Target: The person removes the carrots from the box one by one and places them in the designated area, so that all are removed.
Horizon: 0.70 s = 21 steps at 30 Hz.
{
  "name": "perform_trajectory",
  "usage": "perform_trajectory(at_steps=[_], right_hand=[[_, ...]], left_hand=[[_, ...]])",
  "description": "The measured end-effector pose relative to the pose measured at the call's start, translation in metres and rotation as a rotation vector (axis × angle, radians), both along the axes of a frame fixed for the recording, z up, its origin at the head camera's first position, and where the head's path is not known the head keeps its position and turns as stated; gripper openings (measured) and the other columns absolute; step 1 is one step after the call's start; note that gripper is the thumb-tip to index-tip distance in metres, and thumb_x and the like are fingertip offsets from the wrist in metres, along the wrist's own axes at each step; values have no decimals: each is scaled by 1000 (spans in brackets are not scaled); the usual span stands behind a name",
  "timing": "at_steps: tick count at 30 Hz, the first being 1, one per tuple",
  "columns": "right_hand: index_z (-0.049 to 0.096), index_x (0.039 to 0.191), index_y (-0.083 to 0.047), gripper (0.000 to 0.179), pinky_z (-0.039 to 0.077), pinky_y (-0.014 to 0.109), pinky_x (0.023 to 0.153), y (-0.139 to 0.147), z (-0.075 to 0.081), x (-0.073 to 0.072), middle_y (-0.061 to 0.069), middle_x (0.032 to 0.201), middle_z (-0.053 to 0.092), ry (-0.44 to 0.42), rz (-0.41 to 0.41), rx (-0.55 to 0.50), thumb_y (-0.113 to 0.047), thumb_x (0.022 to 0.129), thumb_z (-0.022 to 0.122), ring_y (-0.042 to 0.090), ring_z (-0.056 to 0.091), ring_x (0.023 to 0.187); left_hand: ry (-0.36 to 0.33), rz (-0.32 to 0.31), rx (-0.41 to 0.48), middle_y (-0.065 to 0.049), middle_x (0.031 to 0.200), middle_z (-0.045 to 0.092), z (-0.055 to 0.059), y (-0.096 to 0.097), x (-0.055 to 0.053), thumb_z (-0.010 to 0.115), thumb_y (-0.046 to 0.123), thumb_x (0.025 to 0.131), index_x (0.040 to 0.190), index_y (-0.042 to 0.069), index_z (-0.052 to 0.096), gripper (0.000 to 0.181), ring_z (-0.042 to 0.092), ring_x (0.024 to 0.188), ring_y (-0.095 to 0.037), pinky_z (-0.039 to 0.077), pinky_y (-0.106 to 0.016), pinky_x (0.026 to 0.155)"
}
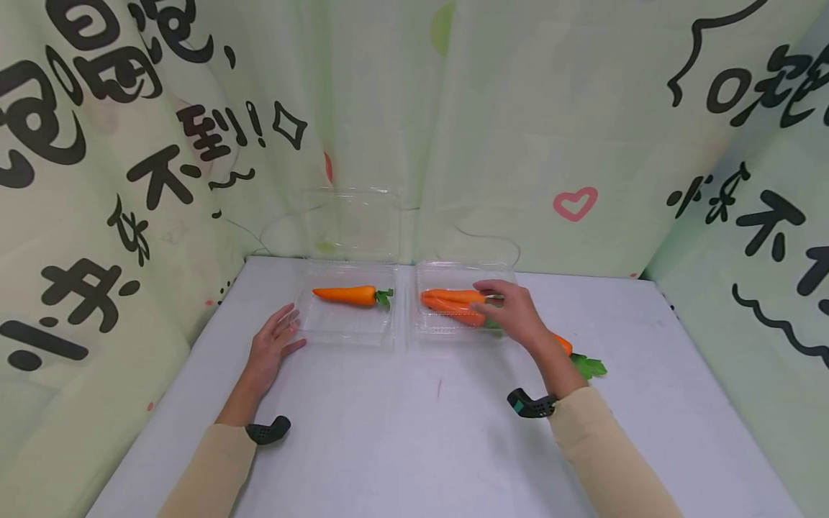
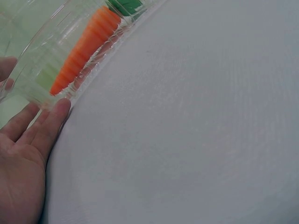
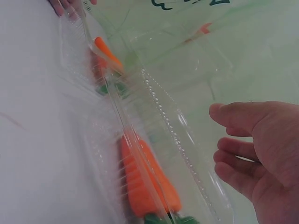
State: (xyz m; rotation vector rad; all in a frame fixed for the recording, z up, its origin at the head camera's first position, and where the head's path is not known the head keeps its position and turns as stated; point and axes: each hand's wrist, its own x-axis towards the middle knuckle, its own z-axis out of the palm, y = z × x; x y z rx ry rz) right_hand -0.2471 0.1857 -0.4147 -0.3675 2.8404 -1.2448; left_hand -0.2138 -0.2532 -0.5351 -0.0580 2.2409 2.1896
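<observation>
In the head view, a clear plastic box point(image 1: 343, 335) at the left holds one orange carrot point(image 1: 346, 296) with green leaves. Its see-through lid point(image 1: 352, 223) stands raised behind it. My left hand point(image 1: 270, 356) has its fingers extended against the box's left side; the left wrist view shows the fingertips point(image 2: 61, 106) at that end. A second clear box point(image 1: 440, 332) at the right contains carrots point(image 1: 447, 305) lying side by side. Over its right part is my right hand point(image 1: 514, 309), fingers loosely bent and nothing held. Whether the second box's lid is down, I cannot tell.
Another carrot, with its leaves point(image 1: 589, 367) showing, lies on the white table point(image 1: 401, 439) beyond my right forearm, partly hidden by it. A pale green curtain point(image 1: 492, 144) with black writing surrounds the table's back and sides.
</observation>
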Motion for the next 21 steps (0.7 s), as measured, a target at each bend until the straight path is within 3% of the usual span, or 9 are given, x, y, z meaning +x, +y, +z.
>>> perform_trajectory(at_steps=[21], right_hand=[[58, 131, -5, 46, 48, 48, 104, -24, -3, -11, 16, 132, 60, -18, 47, 33, -22, 90, 69, 32, 55, 120]], left_hand=[[-3, -18, 8, -9, 159, 28, 0, -2, 1, 50, 27, 101, 154, 18, 26, 58, 32, 144, -29, 54, -17, 90]])
